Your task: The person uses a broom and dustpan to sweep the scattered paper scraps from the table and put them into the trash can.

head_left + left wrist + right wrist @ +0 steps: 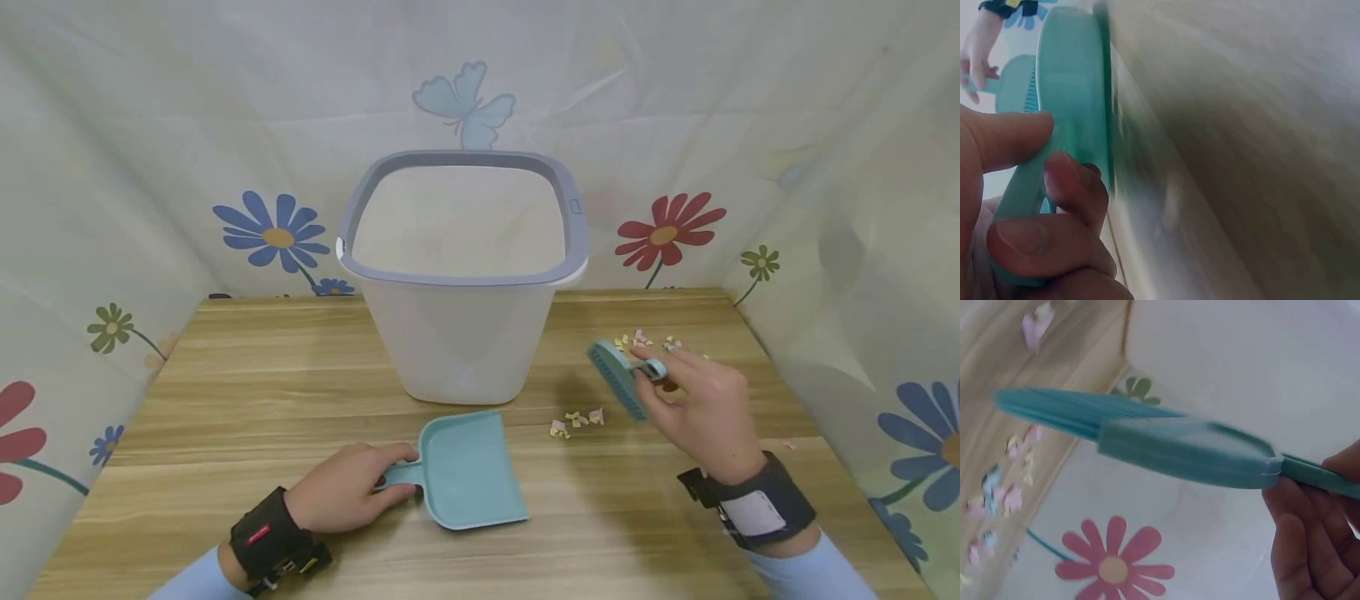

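Note:
My left hand (348, 487) grips the short handle of a light teal dustpan (472, 471), which lies on the table with its wide edge toward the right. In the left wrist view, thumb and fingers wrap that handle (1019, 194). My right hand (701, 408) holds a matching small brush (618, 375) by its handle, raised over the table with bristles (1054, 409) pointing left and down. Below and left of the brush lies a small cluster of paper scraps (576, 421). More pastel scraps (641, 339) are scattered behind the brush and right hand, partly hidden by them.
A tall white bin (465, 342) with a grey-blue rim stands at the back middle of the wooden table (285, 358), just behind the dustpan. A flower-printed curtain (292, 75) encloses the back and both sides.

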`<state>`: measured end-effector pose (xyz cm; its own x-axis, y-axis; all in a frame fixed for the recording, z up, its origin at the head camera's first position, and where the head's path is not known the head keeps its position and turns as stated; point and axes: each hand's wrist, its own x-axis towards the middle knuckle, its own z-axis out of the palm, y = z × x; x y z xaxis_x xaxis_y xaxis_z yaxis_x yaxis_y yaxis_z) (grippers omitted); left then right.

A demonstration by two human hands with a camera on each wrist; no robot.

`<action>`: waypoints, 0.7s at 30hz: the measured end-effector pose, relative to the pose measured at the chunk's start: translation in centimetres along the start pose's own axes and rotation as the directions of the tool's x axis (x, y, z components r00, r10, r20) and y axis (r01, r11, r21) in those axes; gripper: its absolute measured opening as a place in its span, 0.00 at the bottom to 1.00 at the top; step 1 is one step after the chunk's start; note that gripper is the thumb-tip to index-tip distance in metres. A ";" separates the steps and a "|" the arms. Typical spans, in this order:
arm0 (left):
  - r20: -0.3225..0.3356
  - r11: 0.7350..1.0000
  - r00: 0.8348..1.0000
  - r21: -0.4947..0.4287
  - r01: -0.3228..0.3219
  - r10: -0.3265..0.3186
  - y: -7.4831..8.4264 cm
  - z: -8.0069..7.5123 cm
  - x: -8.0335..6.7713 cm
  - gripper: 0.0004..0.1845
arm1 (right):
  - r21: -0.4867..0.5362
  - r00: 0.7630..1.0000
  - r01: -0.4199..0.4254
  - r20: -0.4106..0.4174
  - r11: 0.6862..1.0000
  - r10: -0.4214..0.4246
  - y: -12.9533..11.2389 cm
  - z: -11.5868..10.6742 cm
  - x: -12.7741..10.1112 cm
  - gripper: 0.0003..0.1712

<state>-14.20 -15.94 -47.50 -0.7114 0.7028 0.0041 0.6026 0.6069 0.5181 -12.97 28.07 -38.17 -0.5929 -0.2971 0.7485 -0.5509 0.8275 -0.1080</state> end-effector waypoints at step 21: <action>-0.056 1.000 0.998 0.018 -0.010 0.011 2.3 0.9 1.0 0.10 | 0.008 0.995 0.019 0.094 1.000 -0.020 -6.7 5.3 -0.1 0.11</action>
<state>-13.24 -13.51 -47.05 -0.7236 0.6879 0.0574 0.6163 0.6064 0.5024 -12.34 20.08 -40.99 -0.6345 -0.3568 0.6857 -0.5666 0.8181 -0.0986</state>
